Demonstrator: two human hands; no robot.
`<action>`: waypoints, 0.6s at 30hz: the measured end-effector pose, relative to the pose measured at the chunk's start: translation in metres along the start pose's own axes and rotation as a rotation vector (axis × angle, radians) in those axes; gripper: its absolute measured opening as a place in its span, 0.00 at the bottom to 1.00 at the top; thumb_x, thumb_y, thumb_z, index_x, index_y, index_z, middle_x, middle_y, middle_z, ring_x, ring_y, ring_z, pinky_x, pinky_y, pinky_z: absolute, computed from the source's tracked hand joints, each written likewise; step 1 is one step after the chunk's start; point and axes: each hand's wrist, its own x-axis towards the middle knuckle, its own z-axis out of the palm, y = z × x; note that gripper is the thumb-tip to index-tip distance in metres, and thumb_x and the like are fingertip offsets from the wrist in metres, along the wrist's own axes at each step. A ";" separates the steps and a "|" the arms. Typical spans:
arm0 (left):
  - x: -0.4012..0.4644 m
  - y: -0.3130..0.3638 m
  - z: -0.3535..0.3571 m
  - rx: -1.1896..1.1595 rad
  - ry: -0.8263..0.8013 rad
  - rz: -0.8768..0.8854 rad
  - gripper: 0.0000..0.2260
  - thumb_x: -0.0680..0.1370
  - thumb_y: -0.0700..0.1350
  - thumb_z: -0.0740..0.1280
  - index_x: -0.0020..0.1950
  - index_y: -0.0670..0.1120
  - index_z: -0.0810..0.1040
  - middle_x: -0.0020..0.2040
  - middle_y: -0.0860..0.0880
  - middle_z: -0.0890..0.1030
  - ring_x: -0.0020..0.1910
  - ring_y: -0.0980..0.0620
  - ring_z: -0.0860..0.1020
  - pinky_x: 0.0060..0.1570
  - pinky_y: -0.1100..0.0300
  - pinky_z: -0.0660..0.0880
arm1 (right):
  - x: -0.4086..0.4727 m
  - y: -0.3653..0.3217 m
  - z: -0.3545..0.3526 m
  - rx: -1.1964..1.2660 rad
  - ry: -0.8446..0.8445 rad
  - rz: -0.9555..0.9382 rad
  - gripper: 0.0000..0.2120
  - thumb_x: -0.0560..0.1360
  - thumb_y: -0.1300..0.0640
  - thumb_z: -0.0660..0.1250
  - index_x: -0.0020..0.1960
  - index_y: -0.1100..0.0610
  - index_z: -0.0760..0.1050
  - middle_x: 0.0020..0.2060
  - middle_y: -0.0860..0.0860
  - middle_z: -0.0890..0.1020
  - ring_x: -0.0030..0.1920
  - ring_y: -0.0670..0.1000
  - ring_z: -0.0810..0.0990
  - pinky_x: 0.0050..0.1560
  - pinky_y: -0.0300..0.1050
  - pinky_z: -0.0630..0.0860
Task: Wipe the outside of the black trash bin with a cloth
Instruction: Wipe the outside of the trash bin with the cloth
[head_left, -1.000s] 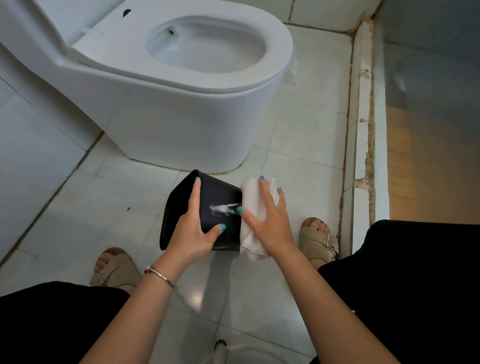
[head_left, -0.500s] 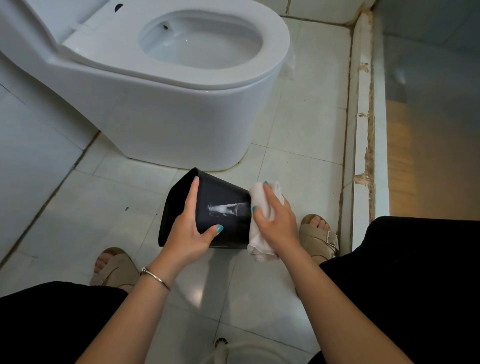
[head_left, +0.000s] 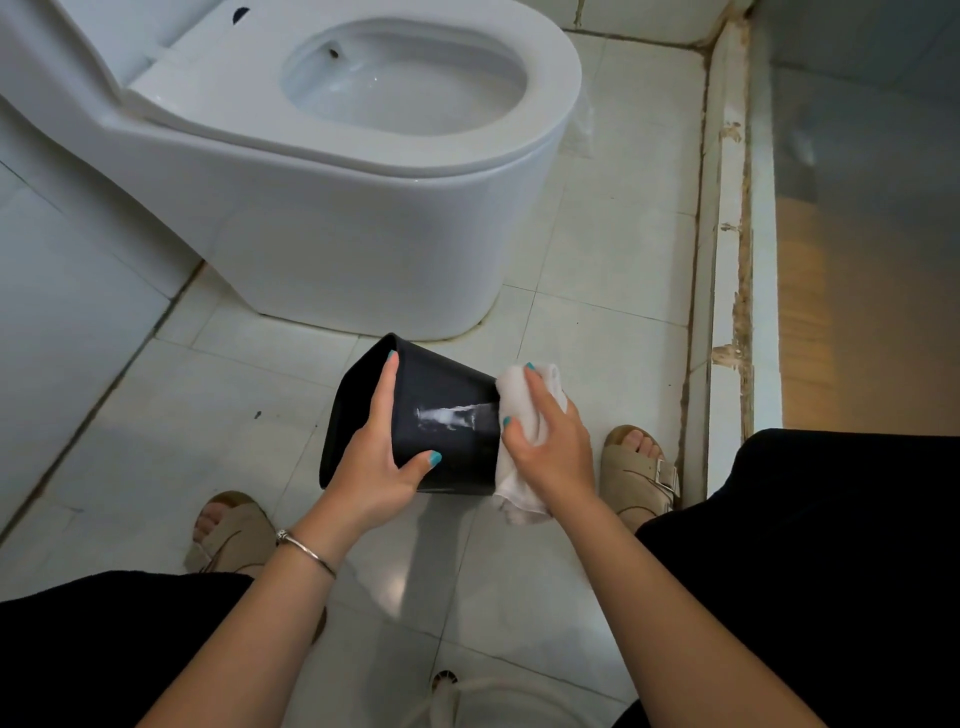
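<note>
Her left hand (head_left: 376, 467) is gripping the tilted black trash bin (head_left: 447, 415) above the floor while her right hand (head_left: 550, 441) is clutching the white cloth (head_left: 519, 395) against its base

No text, label, brand, number or sign can be read anywhere in the view. The black trash bin (head_left: 447, 415) carries only a pale glare streak on its side, not lettering, and the white toilet (head_left: 332, 171) beyond it shows no marking.
</note>
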 end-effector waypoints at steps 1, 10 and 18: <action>0.001 0.000 0.002 0.003 0.004 0.000 0.47 0.75 0.35 0.71 0.79 0.58 0.42 0.57 0.76 0.58 0.50 0.84 0.62 0.48 0.85 0.59 | -0.001 -0.003 0.001 -0.018 -0.001 0.007 0.30 0.75 0.47 0.63 0.73 0.32 0.56 0.72 0.49 0.65 0.66 0.54 0.70 0.56 0.41 0.67; 0.003 -0.005 -0.002 -0.027 0.047 -0.015 0.47 0.74 0.36 0.72 0.79 0.58 0.43 0.64 0.73 0.59 0.60 0.78 0.62 0.52 0.83 0.61 | -0.002 -0.013 0.005 -0.034 -0.061 -0.070 0.30 0.76 0.47 0.62 0.73 0.31 0.56 0.70 0.49 0.66 0.65 0.53 0.71 0.55 0.40 0.68; 0.003 -0.002 0.002 -0.023 0.058 0.002 0.47 0.74 0.35 0.71 0.79 0.57 0.43 0.68 0.74 0.56 0.67 0.76 0.59 0.68 0.65 0.61 | -0.014 -0.043 0.016 -0.024 -0.096 -0.188 0.29 0.75 0.50 0.63 0.73 0.33 0.59 0.74 0.49 0.63 0.70 0.52 0.67 0.64 0.47 0.69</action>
